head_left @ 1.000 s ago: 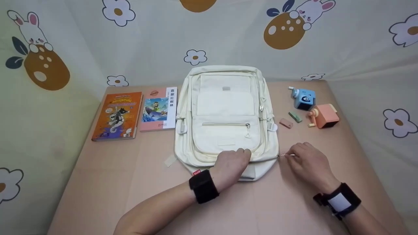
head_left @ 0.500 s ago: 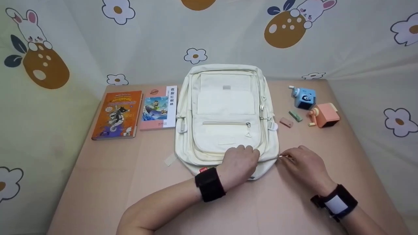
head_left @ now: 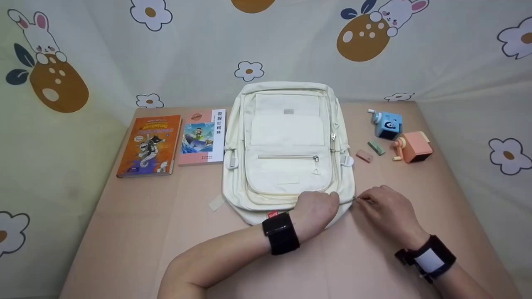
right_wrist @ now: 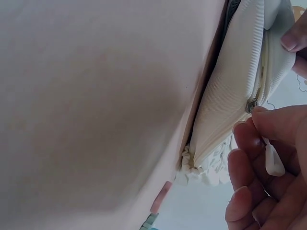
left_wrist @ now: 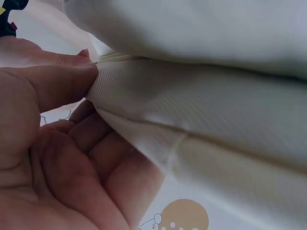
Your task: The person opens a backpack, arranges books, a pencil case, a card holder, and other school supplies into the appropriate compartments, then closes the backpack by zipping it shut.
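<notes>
"Where's the backpack (head_left: pixel 286 128) sitting?"

"It's lying front up in the middle of the table (head_left: pixel 133 232), its bottom end pointing toward the person. The two books, the orange book (head_left: pixel 149 145) and the pink book (head_left: pixel 197 143), are resting on its left."

"And the hands?"

"The left hand (head_left: pixel 315 211) is pinching the cloth edge near the lower right corner, thumb on one side, fingers curling behind. The right hand (head_left: pixel 386 211) is closing thumb and forefinger just by the zipper slider (right_wrist: pixel 252 104), with the white pull tab (right_wrist: pixel 274 162) hanging by the curled fingers."

"So what's worrying you?"

"That corner. The zipper (right_wrist: pixel 261 72) is running close beside loose cloth, so a fold could be getting into the slider's path and jamming it. If the left pinch slips, the edge goes slack and the slider may bind."

"Is the zipper open or closed there?"

"I can't tell; the fingers are covering too much."

"Anything else?"

"A hard sideways tug might drag the whole bag, since only the left hand is steadying it. And the pink eraser (head_left: pixel 364 156) and green eraser (head_left: pixel 376 148) are lying near enough for a sweeping right hand to knock them, I'd guess."
</notes>
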`<state>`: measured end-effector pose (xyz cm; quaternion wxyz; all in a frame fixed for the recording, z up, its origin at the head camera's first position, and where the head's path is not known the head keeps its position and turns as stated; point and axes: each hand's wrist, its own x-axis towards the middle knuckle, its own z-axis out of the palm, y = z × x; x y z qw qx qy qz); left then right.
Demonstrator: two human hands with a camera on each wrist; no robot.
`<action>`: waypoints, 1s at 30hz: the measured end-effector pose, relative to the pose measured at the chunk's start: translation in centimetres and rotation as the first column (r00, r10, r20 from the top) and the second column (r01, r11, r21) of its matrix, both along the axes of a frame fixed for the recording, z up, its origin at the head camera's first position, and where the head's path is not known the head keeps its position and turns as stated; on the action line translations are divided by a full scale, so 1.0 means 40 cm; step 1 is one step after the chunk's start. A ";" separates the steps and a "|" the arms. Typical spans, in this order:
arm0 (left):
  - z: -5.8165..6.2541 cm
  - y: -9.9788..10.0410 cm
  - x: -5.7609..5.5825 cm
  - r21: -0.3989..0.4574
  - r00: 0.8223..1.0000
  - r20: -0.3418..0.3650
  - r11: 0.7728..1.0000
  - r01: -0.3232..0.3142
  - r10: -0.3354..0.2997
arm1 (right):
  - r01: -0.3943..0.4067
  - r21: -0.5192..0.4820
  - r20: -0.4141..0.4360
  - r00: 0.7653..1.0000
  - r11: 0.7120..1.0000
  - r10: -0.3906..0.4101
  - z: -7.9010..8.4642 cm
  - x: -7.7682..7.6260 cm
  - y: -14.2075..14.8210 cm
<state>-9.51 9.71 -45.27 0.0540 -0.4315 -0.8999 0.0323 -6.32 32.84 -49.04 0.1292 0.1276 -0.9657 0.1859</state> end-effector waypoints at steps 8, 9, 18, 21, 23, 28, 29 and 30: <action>-0.010 -0.001 0.003 0.033 0.999 -0.035 0.999 -0.017 0.018 | 0.032 0.002 0.060 0.998 0.999 -0.033 0.002 -0.004 0.001; -0.011 -0.001 0.003 0.038 0.999 -0.043 0.999 -0.014 0.015 | 0.037 0.003 0.065 0.997 0.999 -0.037 0.002 -0.005 0.002; -0.013 0.000 0.004 0.053 0.999 -0.021 0.998 -0.026 0.027 | 0.041 0.007 0.108 0.993 0.999 -0.042 0.005 -0.015 0.005; -0.014 0.000 0.004 0.049 0.999 -0.013 0.998 -0.030 0.031 | 0.036 0.002 0.112 0.993 0.999 -0.036 0.005 -0.026 0.013; -0.016 0.000 0.005 0.045 1.000 -0.015 0.999 -0.026 0.027 | 0.035 0.001 0.115 0.993 0.999 -0.035 0.004 -0.036 0.019; -0.018 -0.002 0.006 0.032 1.000 -0.020 0.999 0.004 -0.003 | 0.034 0.022 0.132 0.991 0.999 -0.037 0.000 -0.069 0.036; -0.018 -0.002 0.005 0.028 1.000 -0.018 1.000 0.011 -0.010 | 0.035 0.027 0.138 0.990 0.999 -0.038 0.000 -0.077 0.039; -0.018 -0.002 0.005 0.028 1.000 -0.015 0.999 0.015 -0.015 | 0.033 0.036 0.141 0.989 0.999 -0.038 0.000 -0.085 0.042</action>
